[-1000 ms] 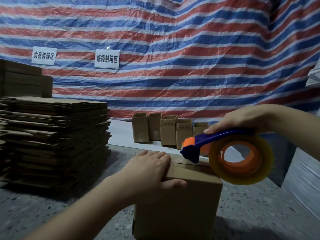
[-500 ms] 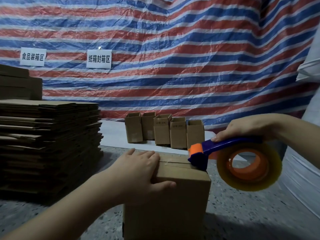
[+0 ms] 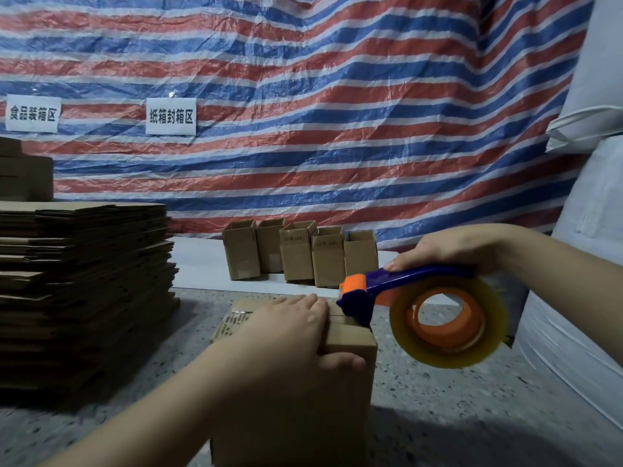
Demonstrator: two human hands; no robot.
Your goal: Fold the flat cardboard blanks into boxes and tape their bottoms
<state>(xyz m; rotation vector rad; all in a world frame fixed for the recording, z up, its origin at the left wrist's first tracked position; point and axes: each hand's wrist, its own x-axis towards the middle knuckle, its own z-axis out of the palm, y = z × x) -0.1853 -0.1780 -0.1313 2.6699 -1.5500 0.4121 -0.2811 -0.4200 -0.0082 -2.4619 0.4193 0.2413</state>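
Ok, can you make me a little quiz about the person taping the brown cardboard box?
1. True or false: the left hand presses on top of the brown cardboard box.
2. Which hand grips the blue and orange tape dispenser? A left, B right, C neither.
3. Fill in: the finished small open cardboard boxes stand in a row in front of the striped ____.

Key: 1 true. 2 B, the right hand. 3 tarp.
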